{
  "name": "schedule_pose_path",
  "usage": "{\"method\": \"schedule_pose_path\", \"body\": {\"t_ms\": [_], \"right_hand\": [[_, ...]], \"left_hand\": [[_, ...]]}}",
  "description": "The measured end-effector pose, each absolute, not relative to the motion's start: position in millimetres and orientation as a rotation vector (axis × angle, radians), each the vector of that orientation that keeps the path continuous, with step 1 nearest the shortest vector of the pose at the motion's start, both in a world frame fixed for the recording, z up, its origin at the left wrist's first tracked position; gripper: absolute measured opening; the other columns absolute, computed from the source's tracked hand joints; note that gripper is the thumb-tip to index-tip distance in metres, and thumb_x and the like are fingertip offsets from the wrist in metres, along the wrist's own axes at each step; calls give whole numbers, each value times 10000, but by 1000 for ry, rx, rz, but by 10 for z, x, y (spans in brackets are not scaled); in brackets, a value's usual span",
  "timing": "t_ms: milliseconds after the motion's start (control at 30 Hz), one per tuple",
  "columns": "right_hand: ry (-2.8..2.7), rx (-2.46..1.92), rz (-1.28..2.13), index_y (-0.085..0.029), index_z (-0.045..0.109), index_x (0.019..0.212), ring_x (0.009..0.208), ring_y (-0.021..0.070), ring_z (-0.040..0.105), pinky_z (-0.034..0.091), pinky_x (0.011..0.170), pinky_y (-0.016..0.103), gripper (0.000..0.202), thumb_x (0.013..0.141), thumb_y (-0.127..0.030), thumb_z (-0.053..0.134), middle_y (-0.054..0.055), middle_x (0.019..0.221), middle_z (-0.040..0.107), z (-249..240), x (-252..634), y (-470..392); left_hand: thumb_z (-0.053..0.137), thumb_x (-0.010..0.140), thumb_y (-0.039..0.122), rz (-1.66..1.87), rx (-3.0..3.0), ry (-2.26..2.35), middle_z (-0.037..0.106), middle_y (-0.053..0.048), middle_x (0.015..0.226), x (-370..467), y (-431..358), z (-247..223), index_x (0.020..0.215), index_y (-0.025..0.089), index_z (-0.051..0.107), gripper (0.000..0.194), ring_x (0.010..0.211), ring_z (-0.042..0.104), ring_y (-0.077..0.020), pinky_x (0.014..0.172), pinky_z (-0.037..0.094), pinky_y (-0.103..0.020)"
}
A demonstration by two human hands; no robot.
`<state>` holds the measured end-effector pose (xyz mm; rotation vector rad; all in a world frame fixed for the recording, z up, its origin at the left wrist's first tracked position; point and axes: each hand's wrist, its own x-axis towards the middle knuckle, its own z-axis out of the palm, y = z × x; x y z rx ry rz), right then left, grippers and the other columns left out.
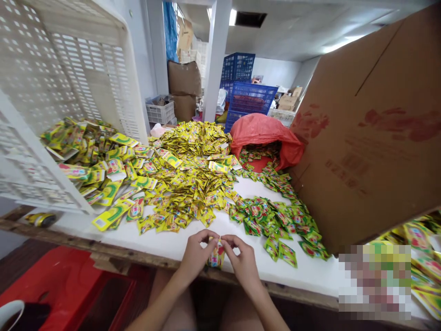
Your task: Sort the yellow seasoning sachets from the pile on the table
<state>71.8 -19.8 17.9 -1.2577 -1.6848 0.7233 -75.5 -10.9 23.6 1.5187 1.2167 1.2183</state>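
Observation:
At the table's front edge, my left hand (198,253) and my right hand (240,257) pinch the top of one small printed packet box (216,257) between thumbs and forefingers. The box is yellow with red fruit pictures and stands upright between the hands. Whether a sachet is in the fingers too is hidden. Ahead lies a heap of small yellow sachets (193,184). To the right is a pile of green sachets (262,214) with red fruit prints. Flat yellow printed cartons (113,214) lie on the left.
A white plastic crate (134,87) lies tipped on its side at left, spilling cartons. A red sack (258,128) opens toward me at the back. A large cardboard box (372,138) leans on the right. A red stool (58,285) stands below left.

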Motion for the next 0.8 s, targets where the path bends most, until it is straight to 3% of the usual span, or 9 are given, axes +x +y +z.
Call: {"method": "schedule_pose_path", "body": {"t_ms": [167,400,600,800], "right_hand": [[-1835,-1297,613,-197,615,842,649,154,583,450,611,235,245,869,-328,410,29,772,656,245,742,-138],[-1955,-1243,609,-202,591,826,672,149,576,440,629,233,196,871,-287,420,16,743,623,310,797,-99],[-1874,-1091,746,-211,619,956,878,190,579,472,756,282,205,861,-285,453,58,931,627,193,874,-157],[-1719,-1158,697,-211,626,976,896,209,590,483,803,326,220,851,-291,463,64,947,644,-67,737,-244]], "left_hand": [[546,745,267,1195,1532,1275,647,-20,678,-734,-55,301,747,158,662,159,628,548,-149,630,431,-252],[575,749,319,1214,1358,1109,674,-54,765,-765,-51,132,798,137,658,206,723,595,-178,690,458,-274],[613,728,314,1204,1352,1025,680,-62,832,-845,-78,-7,810,151,691,199,806,608,-195,755,463,-292],[568,766,295,1175,1412,1037,679,-67,914,-862,-196,19,950,178,668,240,853,602,-200,780,461,-303]]}}
